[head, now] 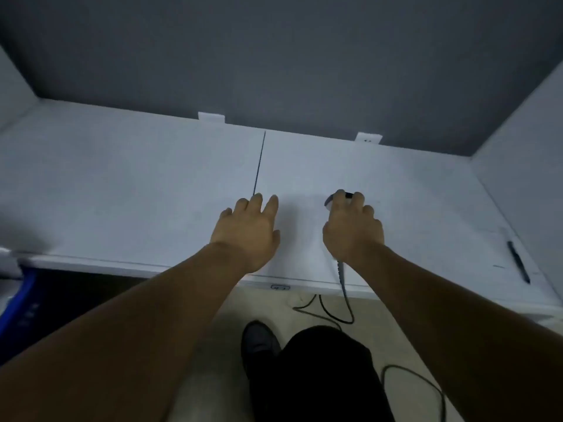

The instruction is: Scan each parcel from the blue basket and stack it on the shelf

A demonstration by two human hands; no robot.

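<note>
— Where is the scanner (330, 201) from where you stand?

— On the white table (122, 184), right of the middle, under the right hand (353, 229). The fingers are curled over its top and the palm covers the handle, so the hand is holding it down against the tabletop.

— And the other hand?

— The left hand (249, 233) lies just to the left of it, apart from it. It is palm down with the fingers straight and slightly spread, and it holds nothing. Its fingertips reach the near end of the dark seam (259, 166) that splits the tabletop.

— What does the scanner look like?

— Only a little of it shows: a pale grey rounded head at the far left of the knuckles and a small black part between two fingers. A grey cable (344, 284) leaves from under the wrist, drops over the near table edge and loops on the floor.

— The blue basket (12, 312)?

— It is far left, below the table's near edge and cut off by the frame, so I see only a blue wall. A pale blurred shape sits above it; I cannot tell what it is.

— Anything else?

— A dark pen (518, 261) lies at the far right of the table, well apart from both hands.
</note>
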